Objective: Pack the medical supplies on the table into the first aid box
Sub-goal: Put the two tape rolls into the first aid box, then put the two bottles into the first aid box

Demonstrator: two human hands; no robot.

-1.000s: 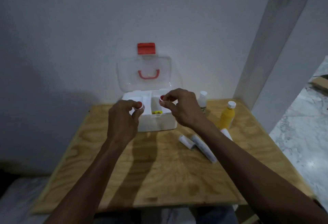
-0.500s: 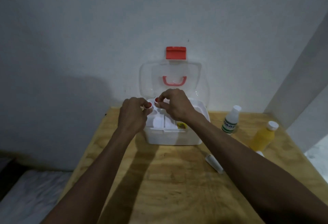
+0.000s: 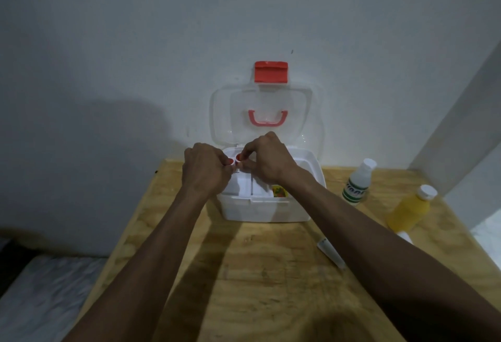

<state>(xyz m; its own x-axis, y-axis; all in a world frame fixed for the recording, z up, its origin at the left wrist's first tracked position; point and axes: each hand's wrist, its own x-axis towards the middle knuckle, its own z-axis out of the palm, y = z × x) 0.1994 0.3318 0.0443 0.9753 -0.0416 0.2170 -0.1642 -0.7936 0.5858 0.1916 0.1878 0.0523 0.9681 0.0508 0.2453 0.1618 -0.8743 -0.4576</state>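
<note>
The white first aid box (image 3: 267, 210) stands open at the back of the wooden table (image 3: 260, 282), its clear lid (image 3: 261, 116) with a red latch leaning on the wall. My left hand (image 3: 203, 172) pinches a small red-capped white vial (image 3: 231, 161) over the box's back left corner. My right hand (image 3: 267, 161) pinches a second red-capped vial (image 3: 239, 157) right beside it. A small yellow packet (image 3: 279, 192) lies inside the box. A white bottle with green label (image 3: 357, 183), a yellow bottle (image 3: 410, 210) and a white tube (image 3: 330, 252) remain on the table.
The table sits against a white wall, with a corner post at the right. Another white item (image 3: 405, 236) shows partly behind my right forearm. Floor lies below the table's left edge.
Both hands moved forward and left with their vials, from above the box's front to over its back left compartment. The camera view shifted, so the box sits further right in the frame.
</note>
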